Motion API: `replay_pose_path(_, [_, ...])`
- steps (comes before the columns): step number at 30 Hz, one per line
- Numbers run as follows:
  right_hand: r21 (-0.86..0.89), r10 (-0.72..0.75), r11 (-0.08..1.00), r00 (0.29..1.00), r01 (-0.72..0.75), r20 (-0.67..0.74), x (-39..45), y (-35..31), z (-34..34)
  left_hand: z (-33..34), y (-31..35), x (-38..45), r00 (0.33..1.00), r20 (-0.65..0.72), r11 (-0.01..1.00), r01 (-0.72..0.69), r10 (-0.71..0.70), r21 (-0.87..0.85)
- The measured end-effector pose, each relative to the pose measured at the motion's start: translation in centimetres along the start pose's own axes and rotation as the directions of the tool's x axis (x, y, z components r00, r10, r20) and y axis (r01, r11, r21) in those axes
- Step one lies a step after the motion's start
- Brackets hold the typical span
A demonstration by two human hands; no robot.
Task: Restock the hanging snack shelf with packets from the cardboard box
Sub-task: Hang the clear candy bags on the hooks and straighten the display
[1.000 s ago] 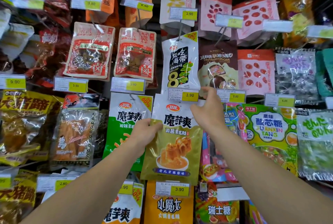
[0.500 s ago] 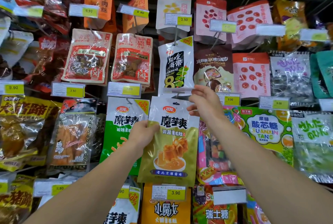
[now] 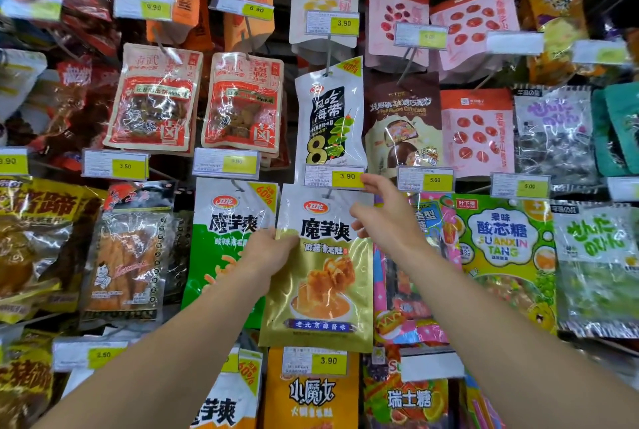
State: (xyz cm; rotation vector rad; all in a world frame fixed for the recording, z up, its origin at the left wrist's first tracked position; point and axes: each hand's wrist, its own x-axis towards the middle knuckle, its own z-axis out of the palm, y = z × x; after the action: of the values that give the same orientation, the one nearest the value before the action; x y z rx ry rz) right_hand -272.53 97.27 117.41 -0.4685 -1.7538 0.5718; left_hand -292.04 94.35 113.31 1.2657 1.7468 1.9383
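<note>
A gold snack packet (image 3: 321, 276) hangs in the middle of the snack shelf, its top at a metal hook (image 3: 327, 193) under a 3.90 price tag (image 3: 335, 177). My left hand (image 3: 269, 250) pinches the packet's left edge. At the packet's top right corner is my right hand (image 3: 383, 218), with its fingers apart; one fingertip is at the tag's right end and the thumb is by the packet. No cardboard box is in view.
A green packet of the same brand (image 3: 224, 238) hangs just left of the gold one. A black-and-white seaweed packet (image 3: 328, 117) hangs above it, an orange packet (image 3: 311, 394) below, and pink and green candy packets (image 3: 501, 256) to the right. Packets and price tags crowd every hook.
Half a second ago my right hand had the price tag tipped up; the tag now hangs flat. The hand has opened and drawn slightly right. The left hand keeps its hold on the packet.
</note>
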Motion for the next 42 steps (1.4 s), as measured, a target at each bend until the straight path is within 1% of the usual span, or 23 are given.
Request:
replay_pose_path(3, [-0.106,0.005,0.994,1.000,-0.004,0.011,-0.8,1.1,0.2,-0.2,-0.5,-0.3,0.999,0.034,1.000,0.005,-0.004,-0.028])
replay_pose_path(5, [-0.220,0.025,0.975,1.000,-0.026,-0.010,-1.3,2.4,0.2,-0.6,-0.8,-0.4,0.998,0.067,0.999,0.012,-0.009,-0.049])
replay_pose_path(8, [-0.472,0.120,0.872,0.992,-0.127,-0.046,-2.1,4.5,0.4,-1.2,-1.1,-0.4,0.993,0.118,0.999,0.020,-0.014,-0.046])
replay_pose_path(10, [-0.564,0.200,0.807,0.980,-0.175,-0.018,-2.7,5.1,0.7,-1.4,-1.2,-0.3,0.995,0.097,0.999,-0.006,0.011,-0.052])
replay_pose_path(12, [-0.572,0.234,0.800,0.972,-0.181,0.019,-3.2,5.5,1.1,-1.3,-1.0,-0.1,0.998,0.048,0.998,-0.033,0.035,-0.057])
replay_pose_path(15, [-0.572,0.195,0.806,0.981,-0.153,0.012,-3.7,5.8,1.7,-0.7,-1.9,0.2,0.999,0.009,0.997,-0.046,0.047,-0.059])
replay_pose_path(17, [-0.586,0.177,0.801,0.984,-0.124,0.033,-3.9,5.9,2.1,-0.4,-2.6,0.2,0.999,-0.004,0.996,-0.039,0.039,-0.076])
replay_pose_path(21, [-0.590,0.237,0.794,0.969,-0.150,0.073,-3.9,6.1,2.7,-0.1,-3.0,0.5,0.999,-0.033,0.992,-0.044,0.041,-0.115])
replay_pose_path(23, [-0.603,0.258,0.782,0.963,-0.157,0.083,-4.0,6.3,2.9,0.0,-3.2,0.5,0.998,-0.030,0.992,-0.061,0.058,-0.107])
replay_pose_path(27, [-0.675,0.274,0.723,0.958,-0.146,0.085,-4.4,6.5,2.9,-0.6,-3.7,0.2,0.998,0.007,0.995,-0.067,0.068,-0.075])
replay_pose_path(32, [-0.772,0.236,0.626,0.970,-0.110,0.053,-4.6,5.9,3.0,-1.1,-3.6,0.0,0.998,0.048,0.998,-0.043,0.045,-0.038])
replay_pose_path(37, [-0.876,0.226,0.481,0.971,-0.039,0.080,-5.1,5.8,3.0,-1.4,-3.6,-0.2,0.998,0.056,0.999,-0.038,0.038,-0.012])
replay_pose_path(39, [-0.880,0.223,0.473,0.971,-0.029,0.088,-5.4,5.9,2.8,-1.3,-3.8,-0.2,0.998,0.069,0.999,-0.012,0.015,-0.038])
replay_pose_path(42, [-0.867,0.208,0.498,0.973,-0.015,0.103,-5.8,5.9,2.6,-1.5,-4.2,0.2,0.998,0.068,0.999,0.008,-0.006,-0.032])
